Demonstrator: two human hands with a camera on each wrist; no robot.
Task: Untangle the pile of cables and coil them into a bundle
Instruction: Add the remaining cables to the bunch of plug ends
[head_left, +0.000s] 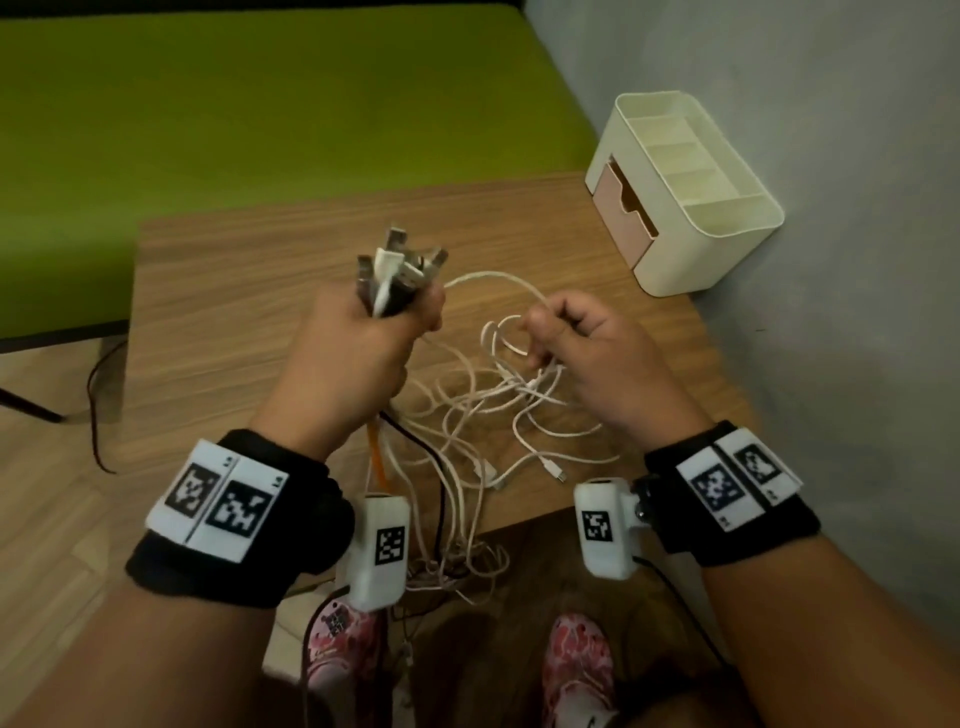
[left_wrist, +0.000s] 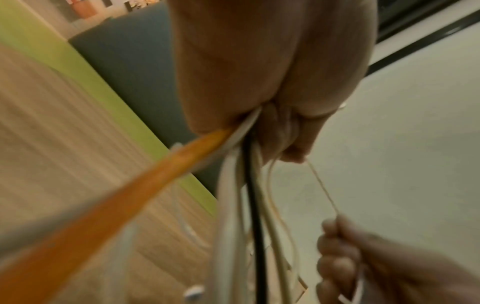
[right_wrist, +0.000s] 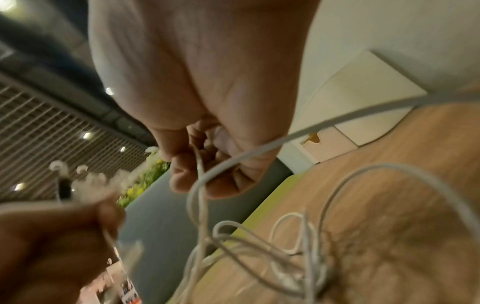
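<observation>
Cables (head_left: 483, 405) lie in a loose white tangle across the middle of the wooden table (head_left: 234, 270), trailing over its near edge towards the floor, with an orange cable (left_wrist: 124, 197) and a black cable (left_wrist: 253, 205) among them. The left hand (head_left: 358, 338) is fisted round the gathered plug ends (head_left: 400, 270), held upright above the table, while the right hand (head_left: 582, 338) pinches a single white strand (head_left: 498, 278) running across from that fist. To do this well, I'd keep the left grip firm and draw the strand out slowly, lifting it clear of crossing loops rather than tugging knots tight.
</observation>
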